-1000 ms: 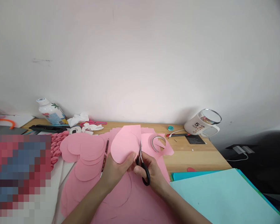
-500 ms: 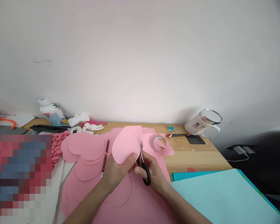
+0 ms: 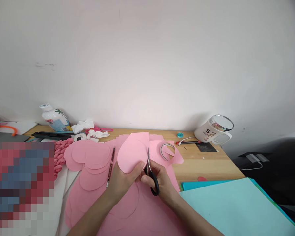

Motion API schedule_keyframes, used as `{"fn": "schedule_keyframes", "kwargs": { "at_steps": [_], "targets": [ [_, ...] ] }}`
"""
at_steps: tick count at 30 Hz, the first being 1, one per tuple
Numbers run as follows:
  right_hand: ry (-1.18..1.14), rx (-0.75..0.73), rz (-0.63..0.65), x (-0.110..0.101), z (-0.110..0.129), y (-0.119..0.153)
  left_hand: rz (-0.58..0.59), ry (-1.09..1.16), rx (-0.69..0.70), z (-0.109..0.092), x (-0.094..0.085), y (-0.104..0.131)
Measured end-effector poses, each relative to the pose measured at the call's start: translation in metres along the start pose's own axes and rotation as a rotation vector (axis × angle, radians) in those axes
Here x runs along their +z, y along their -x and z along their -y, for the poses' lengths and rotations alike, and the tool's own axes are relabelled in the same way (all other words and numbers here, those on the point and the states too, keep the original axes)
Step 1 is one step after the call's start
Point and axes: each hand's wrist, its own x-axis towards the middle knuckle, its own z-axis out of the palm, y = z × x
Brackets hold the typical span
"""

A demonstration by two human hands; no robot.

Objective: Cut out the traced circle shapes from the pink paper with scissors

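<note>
One piece of pink paper, rounded on its left side and straight-edged at the upper right, is held above the middle of the wooden desk. It is pinched between the thumb and fingers of the left hand. One pair of scissors, with metal blades and black looped handles, is gripped by the right hand, and its blades are set at the paper's right edge.

More smooth pink sheets are spread beneath the hands, and a curved line is drawn on one of them. To the left, rounded pink cutouts are overlapped; several can be seen, but the full number is hidden. One slim pencil is laid beside them. One roll of tape is rested on pink paper to the right.

Farther out, one white mug with a metal rim, one flat black card and one small turquoise coil are seen. Smooth light blue paper is stacked at the right. At the left, one white bottle and crumpled tissue are placed near the plain pale wall, which is marked by faint scuffs.
</note>
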Motion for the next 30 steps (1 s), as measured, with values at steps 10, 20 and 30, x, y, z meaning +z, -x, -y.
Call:
{"fn": "schedule_keyframes", "kwargs": {
  "at_steps": [10,20,30],
  "targets": [
    [-0.075,-0.028,0.027,0.004,0.002,0.000,0.028,0.036,0.006,-0.005,0.000,0.003],
    [-0.045,-0.012,0.018,0.004,0.005,0.000,0.068,0.034,0.043,-0.003,-0.001,0.002],
    [-0.021,0.042,-0.019,-0.003,-0.005,0.001,0.044,0.001,0.036,-0.008,-0.001,0.001]
  ]
}}
